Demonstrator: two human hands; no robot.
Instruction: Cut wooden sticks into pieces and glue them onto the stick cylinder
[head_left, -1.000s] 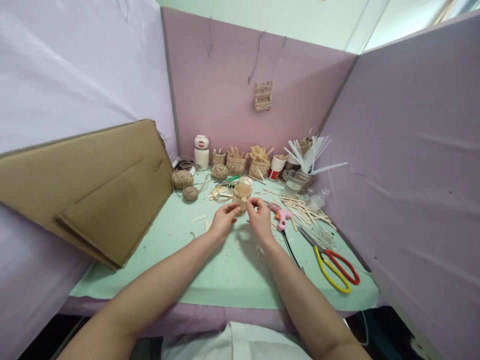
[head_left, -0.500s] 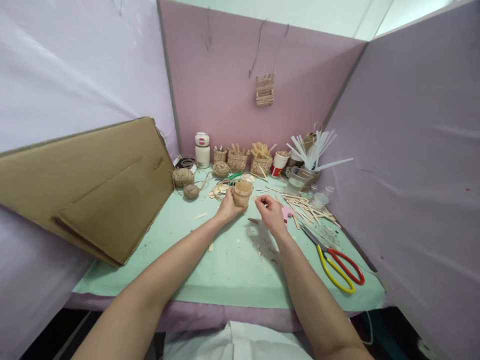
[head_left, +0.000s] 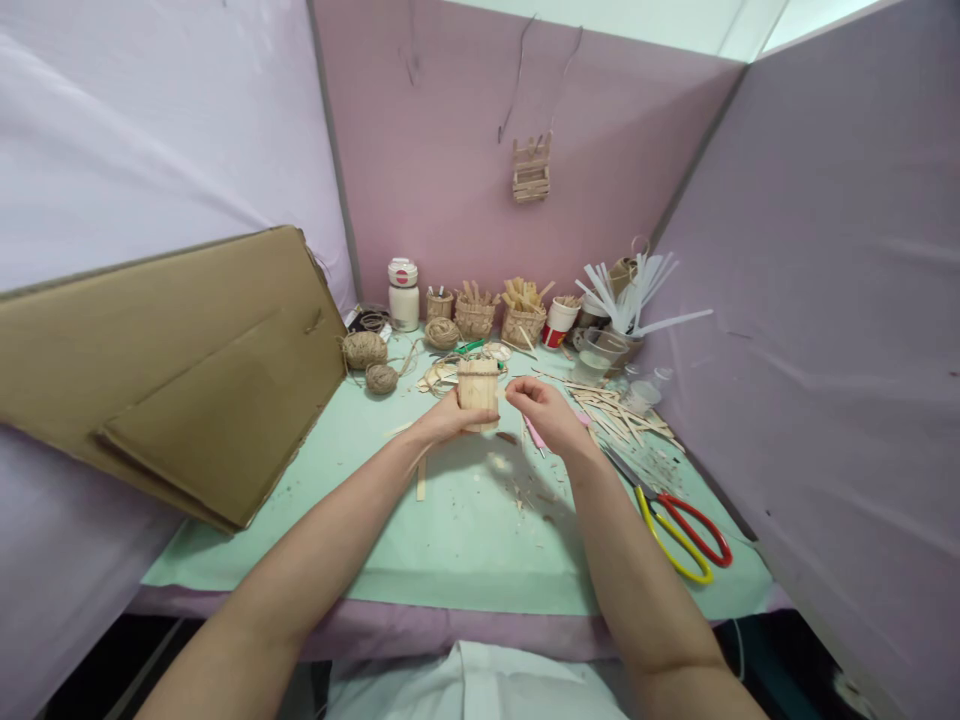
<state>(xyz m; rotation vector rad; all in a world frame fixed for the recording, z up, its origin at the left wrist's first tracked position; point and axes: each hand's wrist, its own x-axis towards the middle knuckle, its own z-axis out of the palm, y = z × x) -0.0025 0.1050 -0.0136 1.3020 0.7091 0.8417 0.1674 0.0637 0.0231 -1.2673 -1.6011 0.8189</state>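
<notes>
My left hand (head_left: pixel 444 418) is wrapped round a small wooden cup (head_left: pixel 477 388), its thumb across the lower front. Pale flat sticks cover the cup's side, and a brown band runs near its rim. The cup is raised a little over the green tabletop and tilted so its side faces me. Just to its right, my right hand (head_left: pixel 546 408) pinches a small pale wood piece (head_left: pixel 503 394), close to the cup. Partly hidden behind that hand is a pink glue gun (head_left: pixel 534 432), lying on the table.
Scissors (head_left: pixel 667 510) with red and yellow handles lie at right, below scattered wooden sticks (head_left: pixel 619 412). Twine balls (head_left: pixel 365 350) sit at left beside a large cardboard sheet (head_left: pixel 187 370). Stick-filled baskets (head_left: pixel 523 326), a white jar (head_left: pixel 404 305) and a clear tub (head_left: pixel 598 355) line the back.
My left hand has gripped the cup, lifted it and tipped it so its side shows. My right hand has drawn off to the right, still pinching the small piece. The view has shifted slightly.
</notes>
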